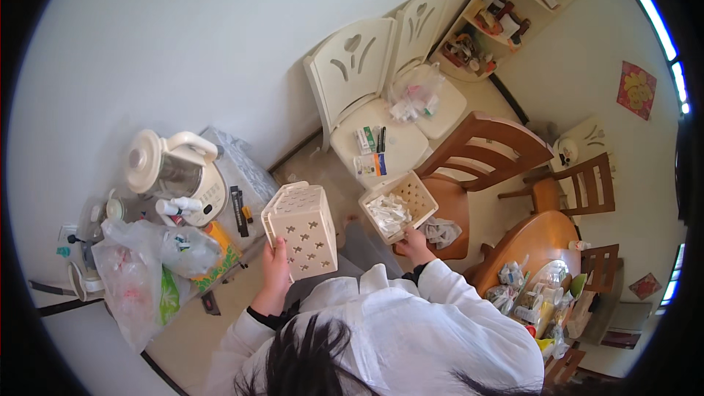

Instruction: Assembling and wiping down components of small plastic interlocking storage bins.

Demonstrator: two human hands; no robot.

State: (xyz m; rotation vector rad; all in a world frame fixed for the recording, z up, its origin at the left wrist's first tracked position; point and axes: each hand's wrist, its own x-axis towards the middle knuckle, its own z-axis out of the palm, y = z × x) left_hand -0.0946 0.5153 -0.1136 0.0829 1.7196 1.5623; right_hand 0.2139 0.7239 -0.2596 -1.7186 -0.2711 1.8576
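Note:
My left hand [276, 270] grips the rim of a cream plastic basket [312, 238] with flower-shaped holes. This basket is tipped on its side, so its inside is hidden from me. In my right hand [416, 245] is a second cream basket [418, 194], held by its near edge and facing up. Crumpled white tissue-like pieces [389, 213] lie inside it. Just beyond the baskets, a white chair seat [396, 143] carries small boxes [365, 141], dark pens [380, 138] and a flat packet [370, 165].
On the left, a grey-covered surface [238, 158] holds an electric kettle [180, 169] and plastic bags [136, 264]. A wooden chair [477, 154] stands right of the baskets with a crumpled grey bag [442, 232] on its seat. Beyond it is a cluttered round table [535, 238].

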